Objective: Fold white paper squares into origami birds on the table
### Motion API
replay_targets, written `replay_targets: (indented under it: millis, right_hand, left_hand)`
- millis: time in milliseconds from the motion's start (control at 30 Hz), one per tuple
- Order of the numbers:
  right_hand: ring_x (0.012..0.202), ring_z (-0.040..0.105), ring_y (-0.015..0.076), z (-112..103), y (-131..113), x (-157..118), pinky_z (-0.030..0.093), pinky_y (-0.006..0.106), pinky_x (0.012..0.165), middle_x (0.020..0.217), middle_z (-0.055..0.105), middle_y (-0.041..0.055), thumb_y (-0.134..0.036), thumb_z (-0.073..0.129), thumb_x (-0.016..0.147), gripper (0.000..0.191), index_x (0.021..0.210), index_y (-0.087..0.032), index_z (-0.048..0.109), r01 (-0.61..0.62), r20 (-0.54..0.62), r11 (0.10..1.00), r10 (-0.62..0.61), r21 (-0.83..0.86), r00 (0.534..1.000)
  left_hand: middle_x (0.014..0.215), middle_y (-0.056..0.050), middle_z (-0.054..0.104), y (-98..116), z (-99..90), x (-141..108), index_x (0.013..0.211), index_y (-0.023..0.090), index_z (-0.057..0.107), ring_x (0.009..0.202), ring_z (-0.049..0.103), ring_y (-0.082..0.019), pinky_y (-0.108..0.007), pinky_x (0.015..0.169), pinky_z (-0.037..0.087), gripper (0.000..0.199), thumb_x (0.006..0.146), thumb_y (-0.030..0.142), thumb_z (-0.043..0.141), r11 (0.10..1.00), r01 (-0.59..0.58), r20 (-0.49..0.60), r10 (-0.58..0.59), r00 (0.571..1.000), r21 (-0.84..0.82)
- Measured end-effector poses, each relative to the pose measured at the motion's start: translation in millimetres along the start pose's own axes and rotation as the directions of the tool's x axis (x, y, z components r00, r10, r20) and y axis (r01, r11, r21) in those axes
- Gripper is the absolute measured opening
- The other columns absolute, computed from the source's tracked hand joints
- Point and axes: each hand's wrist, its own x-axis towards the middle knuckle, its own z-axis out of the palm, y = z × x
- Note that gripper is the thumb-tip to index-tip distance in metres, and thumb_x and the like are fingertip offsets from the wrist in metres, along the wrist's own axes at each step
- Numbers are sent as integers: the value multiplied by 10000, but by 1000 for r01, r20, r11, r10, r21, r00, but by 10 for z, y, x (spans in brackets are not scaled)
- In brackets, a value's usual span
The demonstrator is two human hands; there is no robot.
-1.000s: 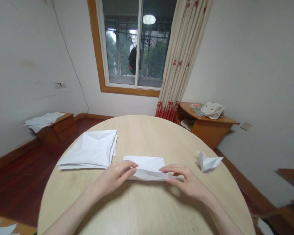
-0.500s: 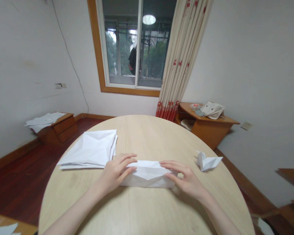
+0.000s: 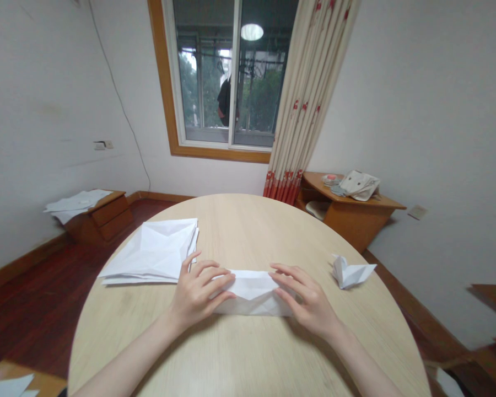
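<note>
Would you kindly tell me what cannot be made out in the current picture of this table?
All in the head view:
Both side ends of the creased paper: covered by the left hand and right hand.
Sheet count in the paper stack: edges overlap and blur together.
Near rim of the round table: cut off by the bottom edge.
Pinkish-topped item on the corner desk: too small to identify.

White walls [image 3: 434, 105], reddish floor [image 3: 20, 309]

Slender bare forearms [image 3: 128, 355] end in slim, bare fingers [image 3: 221, 283].
</note>
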Motion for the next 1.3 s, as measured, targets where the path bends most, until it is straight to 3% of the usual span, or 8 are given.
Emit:
replay_targets:
  millis: [100,200,667,800,1067,1300]
  right_hand:
    - [1042,615,236,24,30,-7,513,424,852,1169,657,116,-228,522,912,241,1126,-222,633,69,-48,994,-74,-83,996]
    - [1060,602,242,51,46,-13,498,435,858,1186,646,116,-225,526,912,251,1149,-220,607,80,-43,987,-87,-137,995]
    - [1149,495,268,193,45,-39,385,463,961,1273,586,113,-343,450,939,352,1249,-204,544,-29,63,966,47,-258,997]
    - [1179,459,278,252,26,-59,323,490,993,1308,560,122,-348,431,940,417,1325,-198,480,-54,98,946,90,-321,991]
    - [1261,377,287,364,-14,-106,205,533,1053,1373,511,92,-327,443,922,476,1381,-205,409,-46,227,910,152,-412,962]
    - [1300,335,302,428,-6,-131,152,555,1075,1375,503,93,-344,449,911,507,1400,-225,381,-60,239,901,178,-430,955]
  left_hand:
    - [892,7,738,15,29,3,1011,257,672,860,632,-189,-461,1064,228,167,903,352,588,1000,5,-44,-5,999,-1]
    - [883,-5,728,42,66,-7,1015,251,674,860,622,-190,-455,1050,236,184,900,364,587,998,58,-23,-59,998,-11]
    - [1085,-53,670,85,258,-111,1185,247,582,1063,544,-251,-480,1088,86,390,878,487,581,980,200,146,-201,969,27]
    - [1161,-70,626,51,311,-156,1251,246,525,1111,498,-270,-505,1073,122,445,871,465,599,977,211,213,-212,954,27]
    - [1244,-110,520,17,421,-234,1314,223,438,1139,430,-296,-486,1006,307,566,838,455,639,967,233,302,-194,933,-100]
    - [1309,-120,464,15,451,-258,1354,242,395,1190,402,-321,-551,1036,282,716,777,588,641,959,259,374,-200,906,-114]
